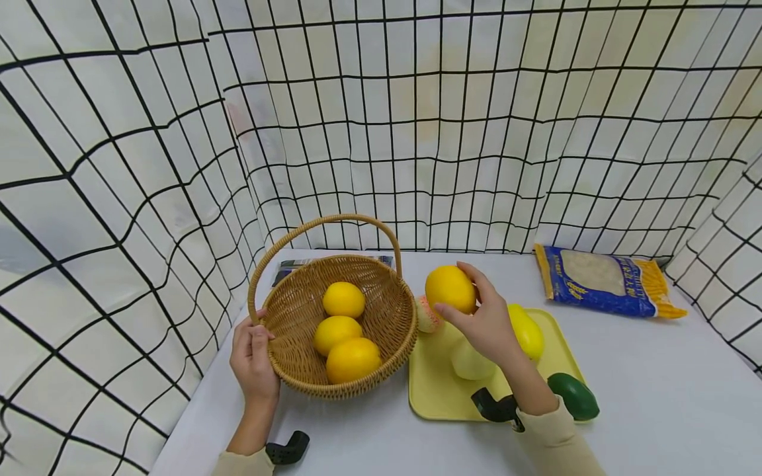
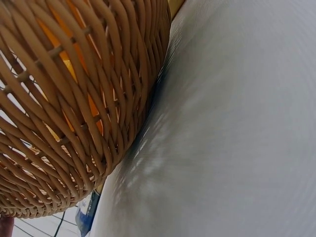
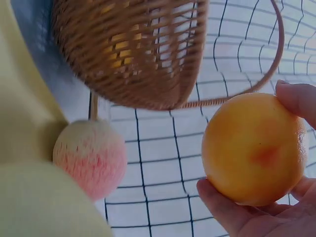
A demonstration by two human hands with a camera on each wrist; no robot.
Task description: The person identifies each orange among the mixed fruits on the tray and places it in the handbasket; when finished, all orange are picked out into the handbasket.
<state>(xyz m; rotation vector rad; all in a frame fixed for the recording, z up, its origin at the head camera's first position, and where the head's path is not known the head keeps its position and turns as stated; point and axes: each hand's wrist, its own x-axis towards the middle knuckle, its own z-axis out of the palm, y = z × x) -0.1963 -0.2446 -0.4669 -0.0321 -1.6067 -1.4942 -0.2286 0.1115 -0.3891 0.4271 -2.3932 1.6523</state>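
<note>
My left hand (image 1: 256,357) grips the left rim of a brown wicker basket (image 1: 292,330) near the foot of its arched handle. The basket tilts toward me, with several yellow-orange fruits (image 1: 354,360) inside. In the left wrist view the basket's woven side (image 2: 74,123) fills the left part. My right hand (image 1: 491,320) holds an orange (image 1: 449,289) between thumb and fingers, above a yellow tray (image 1: 434,403) and right of the basket. The right wrist view shows the orange (image 3: 254,150) in the fingers, apart from the basket (image 3: 128,54).
On the tray are a pink-and-cream peach (image 1: 427,317), a pale green round fruit (image 1: 470,360) and a yellow-green fruit (image 1: 526,334). A dark green fruit (image 1: 574,396) lies at its right edge. A blue-and-yellow bag (image 1: 607,281) lies at the back right. Black netting (image 1: 440,125) surrounds the table.
</note>
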